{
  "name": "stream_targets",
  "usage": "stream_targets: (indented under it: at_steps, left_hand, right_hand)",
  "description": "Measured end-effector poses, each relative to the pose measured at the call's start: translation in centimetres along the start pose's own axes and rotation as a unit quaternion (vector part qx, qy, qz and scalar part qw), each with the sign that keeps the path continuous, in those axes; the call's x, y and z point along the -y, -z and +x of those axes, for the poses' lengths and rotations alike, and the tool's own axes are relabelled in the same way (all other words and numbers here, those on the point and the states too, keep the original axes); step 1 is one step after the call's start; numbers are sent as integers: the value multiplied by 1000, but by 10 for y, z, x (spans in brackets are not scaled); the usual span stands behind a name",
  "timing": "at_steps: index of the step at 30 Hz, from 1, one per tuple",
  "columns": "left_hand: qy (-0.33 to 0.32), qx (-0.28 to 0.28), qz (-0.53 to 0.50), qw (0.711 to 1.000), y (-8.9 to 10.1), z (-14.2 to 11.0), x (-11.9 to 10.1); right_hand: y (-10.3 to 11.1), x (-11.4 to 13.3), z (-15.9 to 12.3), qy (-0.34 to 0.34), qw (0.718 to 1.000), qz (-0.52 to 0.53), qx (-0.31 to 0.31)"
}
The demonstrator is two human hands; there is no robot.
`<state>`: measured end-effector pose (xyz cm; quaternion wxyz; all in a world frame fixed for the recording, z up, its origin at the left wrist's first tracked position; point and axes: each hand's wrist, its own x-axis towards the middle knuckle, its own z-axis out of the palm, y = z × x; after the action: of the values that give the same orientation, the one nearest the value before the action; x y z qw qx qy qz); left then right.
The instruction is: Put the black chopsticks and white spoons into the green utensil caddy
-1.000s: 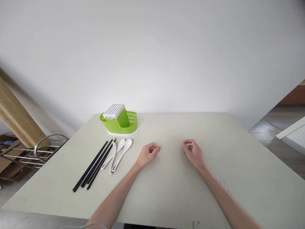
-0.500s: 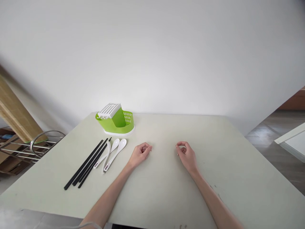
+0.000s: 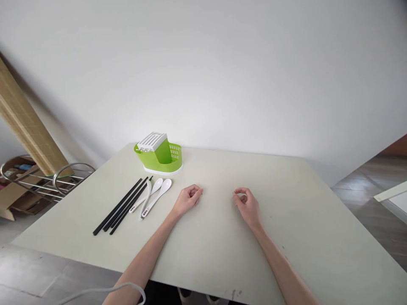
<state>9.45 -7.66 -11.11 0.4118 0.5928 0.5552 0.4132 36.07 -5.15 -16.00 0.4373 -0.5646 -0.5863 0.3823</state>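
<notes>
My left hand (image 3: 188, 199) rests on the pale table, its fingers loosely curled with nothing visible in them. Across a gap lies my right hand (image 3: 248, 205), also curled closed and holding nothing that shows. Nearest to my left hand are three white spoons: one spoon (image 3: 158, 195) on the right, another spoon (image 3: 155, 186) behind it, and a third spoon (image 3: 148, 199) turned on its side across them. Left of these, several black chopsticks (image 3: 122, 207) lie side by side at a slant. A green and white utensil caddy (image 3: 155, 157) stands behind the spoons.
The table (image 3: 206, 245) meets a white wall (image 3: 222, 84) at the back. Off its left side are a metal rack (image 3: 60, 186), a cardboard box (image 3: 19, 190) and a leaning tan board (image 3: 28, 114). A white cable (image 3: 104, 289) crosses my left forearm.
The head view has shifted and tilted slightly, so the caddy, chopsticks and spoons appear a little higher and further right. Both hands keep nearly the same place and pose.
</notes>
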Motion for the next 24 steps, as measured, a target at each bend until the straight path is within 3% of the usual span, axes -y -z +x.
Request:
stream_targets:
  at_steps: [24]
  left_hand:
    - [-11, 9, 11, 1000, -2, -5, 1]
  right_hand:
    - [-2, 0, -3, -18, 999, -4, -27]
